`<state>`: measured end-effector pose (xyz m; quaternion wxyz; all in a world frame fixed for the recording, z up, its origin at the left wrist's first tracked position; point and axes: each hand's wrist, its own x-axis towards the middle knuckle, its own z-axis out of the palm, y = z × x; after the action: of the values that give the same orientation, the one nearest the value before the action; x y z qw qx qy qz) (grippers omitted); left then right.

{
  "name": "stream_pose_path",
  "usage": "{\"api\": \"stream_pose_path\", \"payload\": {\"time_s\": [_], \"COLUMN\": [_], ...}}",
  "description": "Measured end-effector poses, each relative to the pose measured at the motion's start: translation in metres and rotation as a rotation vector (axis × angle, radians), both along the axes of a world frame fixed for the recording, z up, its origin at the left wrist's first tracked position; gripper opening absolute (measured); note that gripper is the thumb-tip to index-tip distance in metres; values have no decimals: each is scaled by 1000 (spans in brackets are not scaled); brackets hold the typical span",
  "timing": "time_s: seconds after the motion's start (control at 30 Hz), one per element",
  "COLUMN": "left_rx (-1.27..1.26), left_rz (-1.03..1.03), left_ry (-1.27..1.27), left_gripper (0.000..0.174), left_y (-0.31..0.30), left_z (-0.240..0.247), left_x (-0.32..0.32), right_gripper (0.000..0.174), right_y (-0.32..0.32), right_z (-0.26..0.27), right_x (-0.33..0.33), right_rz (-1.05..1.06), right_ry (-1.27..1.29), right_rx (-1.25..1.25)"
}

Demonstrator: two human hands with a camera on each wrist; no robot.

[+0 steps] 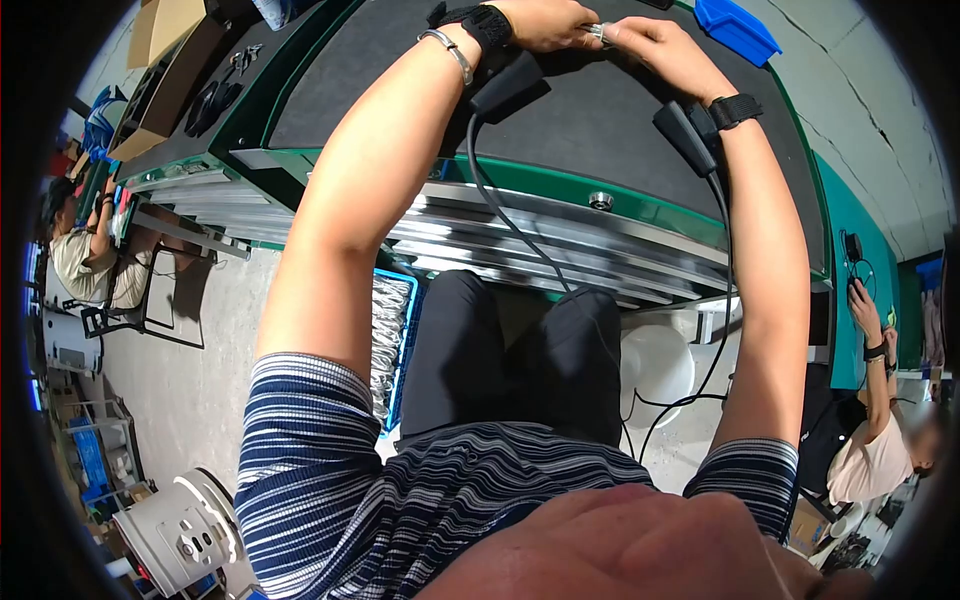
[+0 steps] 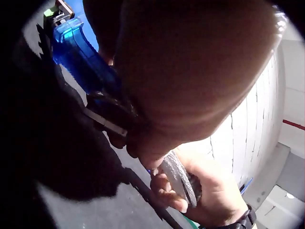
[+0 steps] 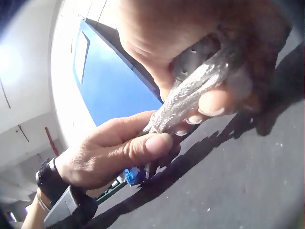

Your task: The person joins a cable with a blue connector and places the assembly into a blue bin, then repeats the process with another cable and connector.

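A folded bundle of silvery braided cable (image 3: 183, 98) is held between both hands over the dark bench mat (image 1: 400, 90). My left hand (image 1: 545, 22) pinches its end between thumb and fingers, the thumb lying along the braid in the right wrist view. My right hand (image 1: 665, 55) grips the bundle from the other side, fingers curled under it. In the left wrist view the braid (image 2: 176, 174) shows between the hands, and my left hand (image 2: 190, 71) fills much of the picture in shadow. A dark piece (image 3: 195, 57) shows beside the braid under my right palm.
A blue tray (image 1: 738, 30) stands at the bench's far right. Beside my legs is a blue crate (image 1: 408, 340) with several silvery bundles. Black cables (image 1: 500, 215) hang from the wrist devices. A white bucket (image 1: 660, 365) stands below; other people sit left and right.
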<state>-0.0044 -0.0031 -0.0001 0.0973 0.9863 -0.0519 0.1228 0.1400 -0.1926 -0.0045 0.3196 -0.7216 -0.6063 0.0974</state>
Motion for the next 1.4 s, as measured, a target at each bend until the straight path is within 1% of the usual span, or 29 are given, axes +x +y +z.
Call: {"api": "stream_pose_path", "payload": {"time_s": [0.03,0.07,0.13,0.17,0.2,0.27,0.4,0.47,0.5,0.57,0.6,0.67,0.7,0.73,0.8,0.83,0.87,0.93,0.97,1.0,1.07,1.1,1.13,1.2,1.23,1.33,1.4], "left_rx": [25,49,36,23,21,36,76,60,62,-12,-8,35,-72,-85,-175,-198,-194,-571,-594,-724,-1194,-1300,-1302,-1390,-1482,-1508,-1494], "left_rz": [0,1,15,16,22,1,-5,-41,-47,-31,-37,2,61,43,88,179,176,235,220,138,-77,-115,-114,-128,-193,-214,-252], "left_ry": [8,17,23,26,24,-12,-53,-89,-91,-37,-41,-619,-663,-815,-1017,-1026,-1032,-639,-564,-457,-262,-230,-231,-192,-128,-123,-129], "left_gripper": [40,40,41,41,41,40,39,38,38,33,33,29,29,23,16,18,18,32,46,44,39,31,31,30,27,25,25], "left_y": [7,13,5,1,1,3,4,7,10,15,11,1,-7,-3,-3,-4,-3,2,2,-2,-12,-20,-22,-25,-24,-28,-26], "left_z": [-4,-8,-3,0,-1,-2,-5,-6,-6,-6,-2,3,13,18,27,30,31,22,14,11,5,10,13,14,14,14,13], "left_x": [4,8,1,-1,0,3,6,6,8,10,6,-6,-10,-3,-2,-5,-4,2,5,6,10,5,1,-4,-7,-8,-5], "right_gripper": [40,40,39,35,35,31,30,32,32,34,34,35,36,36,37,36,36,34,33,33,35,37,37,37,37,37,37], "right_y": [0,0,-2,-2,-1,0,-3,-1,-2,-2,-2,6,7,7,8,9,8,8,9,10,7,7,6,5,6,8,7], "right_z": [-4,-2,6,5,6,7,13,9,11,16,14,4,5,3,1,3,3,5,4,7,8,8,9,9,8,7,8], "right_x": [-6,-8,-8,-9,-9,-8,-17,-10,-13,-19,-16,-6,-3,0,2,4,4,-2,1,-5,-17,-18,-19,-22,-21,-20,-22], "right_rz": [0,12,63,65,71,68,11,64,59,31,24,12,30,26,-38,-36,-34,-3,62,69,89,144,145,167,166,218,218], "right_ry": [-347,-345,-548,-479,-481,-552,-569,-502,-504,-349,-353,7,91,85,415,453,446,630,705,701,737,790,790,802,805,785,856], "right_rx": [167,166,102,116,116,90,-17,15,15,-113,-110,-48,-2,4,139,156,160,247,240,237,236,204,201,146,144,106,130]}}
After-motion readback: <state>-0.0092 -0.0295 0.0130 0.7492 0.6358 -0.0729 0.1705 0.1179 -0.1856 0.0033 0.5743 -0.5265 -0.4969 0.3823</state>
